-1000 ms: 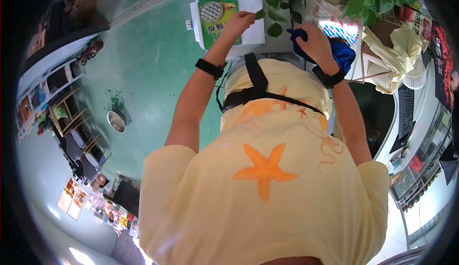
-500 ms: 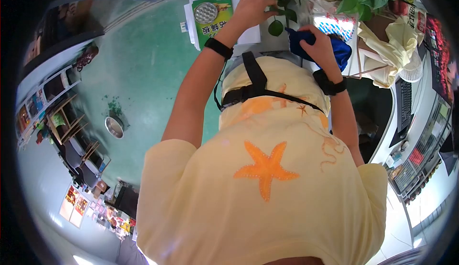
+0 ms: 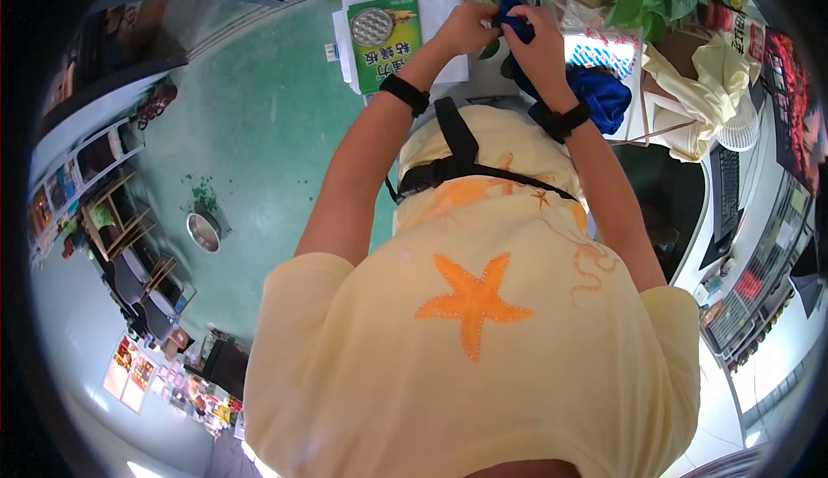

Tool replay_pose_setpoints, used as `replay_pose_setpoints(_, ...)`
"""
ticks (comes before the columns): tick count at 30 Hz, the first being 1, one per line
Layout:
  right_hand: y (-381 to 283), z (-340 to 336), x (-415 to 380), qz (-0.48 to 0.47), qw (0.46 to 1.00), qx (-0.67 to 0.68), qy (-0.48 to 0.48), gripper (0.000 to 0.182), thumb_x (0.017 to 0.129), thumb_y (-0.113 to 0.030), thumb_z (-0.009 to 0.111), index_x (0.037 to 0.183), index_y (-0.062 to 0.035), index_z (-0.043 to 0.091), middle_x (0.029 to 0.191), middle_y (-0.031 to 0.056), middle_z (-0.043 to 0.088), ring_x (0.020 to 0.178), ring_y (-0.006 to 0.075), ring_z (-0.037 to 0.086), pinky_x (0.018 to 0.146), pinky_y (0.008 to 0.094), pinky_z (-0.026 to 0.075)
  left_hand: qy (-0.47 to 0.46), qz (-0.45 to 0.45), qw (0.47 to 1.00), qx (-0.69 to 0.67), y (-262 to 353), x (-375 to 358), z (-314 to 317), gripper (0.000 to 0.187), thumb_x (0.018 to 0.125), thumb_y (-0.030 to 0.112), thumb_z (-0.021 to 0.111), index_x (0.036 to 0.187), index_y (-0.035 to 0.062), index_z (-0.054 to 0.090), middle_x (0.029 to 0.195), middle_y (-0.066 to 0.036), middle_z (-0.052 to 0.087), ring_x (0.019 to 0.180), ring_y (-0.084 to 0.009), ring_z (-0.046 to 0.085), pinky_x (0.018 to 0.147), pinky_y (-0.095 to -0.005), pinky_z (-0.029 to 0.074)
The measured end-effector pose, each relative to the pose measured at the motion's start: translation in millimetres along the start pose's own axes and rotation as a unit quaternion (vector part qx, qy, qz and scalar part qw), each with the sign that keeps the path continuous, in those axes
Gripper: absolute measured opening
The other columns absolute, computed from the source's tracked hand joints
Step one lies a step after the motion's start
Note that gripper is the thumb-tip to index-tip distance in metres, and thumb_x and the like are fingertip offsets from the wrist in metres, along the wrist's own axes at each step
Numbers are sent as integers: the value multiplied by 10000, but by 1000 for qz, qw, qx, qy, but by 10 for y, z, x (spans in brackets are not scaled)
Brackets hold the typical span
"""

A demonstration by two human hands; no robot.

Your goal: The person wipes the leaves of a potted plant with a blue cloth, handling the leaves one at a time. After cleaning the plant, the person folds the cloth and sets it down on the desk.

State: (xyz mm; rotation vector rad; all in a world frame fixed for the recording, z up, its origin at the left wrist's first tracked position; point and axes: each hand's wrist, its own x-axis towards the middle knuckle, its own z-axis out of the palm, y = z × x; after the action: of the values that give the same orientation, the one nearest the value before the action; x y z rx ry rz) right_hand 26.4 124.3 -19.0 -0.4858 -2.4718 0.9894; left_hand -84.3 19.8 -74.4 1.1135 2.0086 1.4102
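A dark blue cloth is bunched between my two hands, over the plant leaves. My left hand is closed, its fingertips pinching the cloth's left edge. From the other side, my right hand grips the same cloth with thumb and fingers. A green leaf shows just below my left fingertips. More blue fabric lies bunched to the right of my right wrist; whether it joins the held cloth is hidden.
A green and yellow packet with a round metal lid lies on white papers at left. Leafy plants, clear plastic and a pale yellow cloth stand at right. A keyboard is farther right; a metal bowl is on the floor.
My right hand has moved up and left with part of the blue cloth. My left hand has lowered slightly and closed on the cloth too. The hands now nearly meet.
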Motion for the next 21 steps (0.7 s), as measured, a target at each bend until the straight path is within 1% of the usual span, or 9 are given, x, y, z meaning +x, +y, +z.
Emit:
replay_pose_setpoints(3,89,1,48,-10,998,-31,59,211,728,-143,668,912,-59,608,873,128,592,818,323,572,707,363,465,-3,19,999,35,-123,-20,-102,307,722,247,677,962,62,631,678,-126,605,591,-279,557,575,-334,449)
replay_pose_setpoints(6,238,-155,74,63,995,-31,71,190,731,-149,683,886,-53,630,822,130,588,800,281,577,704,349,460,-23,-31,999,-26,-146,-63,-240,285,734,228,672,967,67,636,688,-127,608,605,-257,574,581,-334,450)
replay_pose_setpoints(9,217,-217,43,54,993,4,109,239,751,-161,679,953,-62,600,866,121,585,802,267,578,708,339,460,-29,-124,992,-17,-98,-71,-321,289,742,215,672,993,75,638,668,-118,595,589,-208,566,575,-325,445)
replay_pose_setpoints(10,130,-232,15,34,995,17,92,246,756,-162,674,968,-68,592,878,118,583,812,270,579,710,340,461,2,-90,996,-29,-112,-81,-302,311,759,219,670,1010,39,636,645,-84,598,570,-148,540,571,-298,444)
replay_pose_setpoints(12,-60,-197,-15,-5,997,42,58,260,768,-162,664,998,-81,575,903,113,581,833,275,579,715,341,463,0,-124,990,-69,-93,-82,-259,313,782,211,652,1016,4,628,687,-65,615,608,-128,536,600,-276,447)
replay_pose_setpoints(13,-82,-137,-32,-34,999,25,33,259,782,-171,645,1024,-120,567,924,86,580,826,286,585,695,353,477,-1,-140,986,-88,-68,-79,-255,315,794,207,643,1018,-14,625,708,-55,623,626,-119,534,615,-264,448)
replay_pose_setpoints(15,-186,-51,-54,-62,997,-36,-10,256,782,-183,630,1026,-151,557,944,62,580,804,296,590,659,370,487,-30,-177,968,-176,-44,-68,-238,311,830,191,614,1057,-21,607,857,-61,636,770,-113,559,714,-261,456)
replay_pose_setpoints(16,-170,-3,-58,-55,998,-37,-10,242,781,-182,626,1012,-151,560,944,58,582,797,297,592,649,374,487,-44,-194,955,-218,-34,-60,-233,309,849,182,600,1077,-25,598,931,-63,643,842,-111,571,764,-260,460)
replay_pose_setpoints(21,-112,43,-87,-16,997,-50,-50,160,770,-176,617,921,-135,584,933,55,589,800,306,592,629,379,485,-34,-235,937,-255,98,-53,-243,312,864,179,575,1089,-36,585,986,-70,629,891,-134,577,795,-267,462)
